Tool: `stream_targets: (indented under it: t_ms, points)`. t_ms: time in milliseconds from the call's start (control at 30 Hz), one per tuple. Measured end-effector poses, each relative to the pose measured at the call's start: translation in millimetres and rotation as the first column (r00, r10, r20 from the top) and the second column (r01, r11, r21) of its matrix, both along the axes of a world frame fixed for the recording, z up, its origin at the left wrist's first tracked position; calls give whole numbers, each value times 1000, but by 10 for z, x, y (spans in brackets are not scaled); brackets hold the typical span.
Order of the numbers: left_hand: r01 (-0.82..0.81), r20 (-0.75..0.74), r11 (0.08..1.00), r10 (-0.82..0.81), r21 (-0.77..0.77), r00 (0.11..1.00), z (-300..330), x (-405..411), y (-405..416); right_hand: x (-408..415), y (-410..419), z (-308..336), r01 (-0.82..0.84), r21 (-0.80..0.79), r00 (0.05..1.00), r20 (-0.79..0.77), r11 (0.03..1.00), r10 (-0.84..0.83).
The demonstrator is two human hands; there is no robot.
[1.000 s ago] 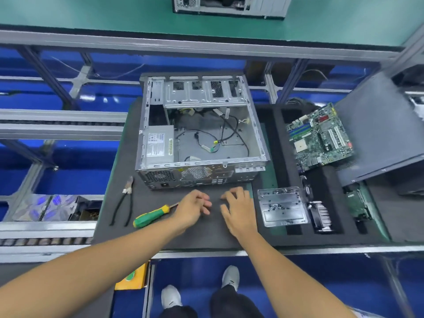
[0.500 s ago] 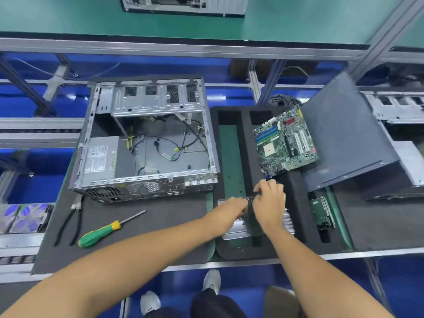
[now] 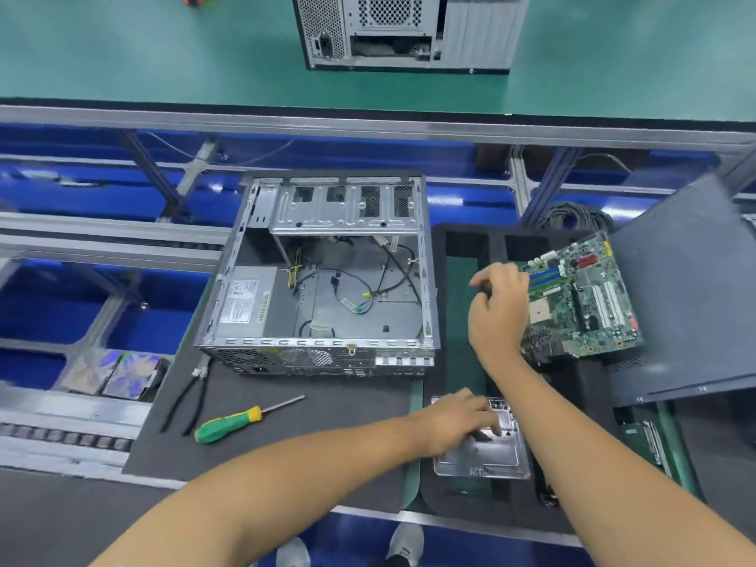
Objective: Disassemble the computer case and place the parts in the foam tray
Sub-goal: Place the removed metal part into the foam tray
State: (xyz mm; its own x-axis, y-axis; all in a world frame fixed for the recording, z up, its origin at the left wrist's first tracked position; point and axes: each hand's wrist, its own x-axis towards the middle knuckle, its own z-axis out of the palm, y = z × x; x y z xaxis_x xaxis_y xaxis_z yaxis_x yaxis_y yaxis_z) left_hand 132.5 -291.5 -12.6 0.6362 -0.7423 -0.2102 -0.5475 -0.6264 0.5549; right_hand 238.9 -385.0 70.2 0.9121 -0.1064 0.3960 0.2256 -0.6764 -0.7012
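While the opened computer case (image 3: 323,280) is lying on its side on the dark mat (image 3: 286,435), you are holding your right hand (image 3: 497,308) over the black foam tray (image 3: 458,239), its fingers curled on something small and dark I cannot identify, just beside the tilted motherboard (image 3: 585,296). Your left hand (image 3: 458,419) is resting with loosely spread fingers on the metal plate (image 3: 487,452) in the tray's near compartment. Pliers (image 3: 190,394) and a green screwdriver (image 3: 237,421) are lying before the case. Beyond the aluminium rails, another case (image 3: 409,30) is standing on the green bench (image 3: 143,47).
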Motion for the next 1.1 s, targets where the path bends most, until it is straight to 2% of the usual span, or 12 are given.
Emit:
stream_targets:
  t_ms: [133, 233, 333, 433, 500, 600, 667, 733, 800, 933, 1000, 1100]
  points:
    - [57, 122, 993, -44, -106, 992, 348, -35, 164, 73, 489, 215, -170, -28, 984, 48, 985, 172]
    - [129, 295, 952, -44, -276, 955, 785, -62, 517, 116, 874, 227, -393, -179, 920, -70, 902, 386]
    - [43, 452, 991, 20, -128, 892, 1208, -18, 1072, 184, 1218, 147, -530, -263, 846, -238, 806, 478]
    - [-115, 485, 992, 125, -51, 865, 1482, 127, 1727, 281, 1442, 87, -533, -237, 834, -307, 812, 458]
    - [-267, 553, 963, 234, -21, 800, 1538, 327, 2206, 346, 1530, 25, -520, -217, 833, -345, 826, 434]
    - [-577, 616, 811, 405, 99, 676, 1455, 636, 2853, 418, 1643, -108, -526, -197, 812, -405, 828, 420]
    - [-681, 607, 712, 468, 173, 643, 1308, 684, 3072, 471, 1767, -225, -529, -184, 793, -456, 828, 405]
    - [-675, 607, 700, 438, 232, 663, 1130, 577, 3098, 540, 1931, -343, -565, -131, 732, -536, 815, 421]
    - [-652, 618, 731, 423, 200, 663, 979, 464, 3063, 644, 2112, -462, -622, -62, 637, -619, 780, 459]
    - [-679, 609, 727, 492, 106, 622, 872, 448, 3100, 809, 2432, -707, -752, -155, 553, -679, 641, 484]
    - [-668, 599, 738, 494, 96, 631, 879, 462, 3122, 850, 2544, -801, -766, -172, 539, -696, 619, 475]
    - [-666, 582, 738, 496, 108, 645, 885, 465, 3122, 932, 2638, -898, -713, -276, 606, -705, 645, 368]
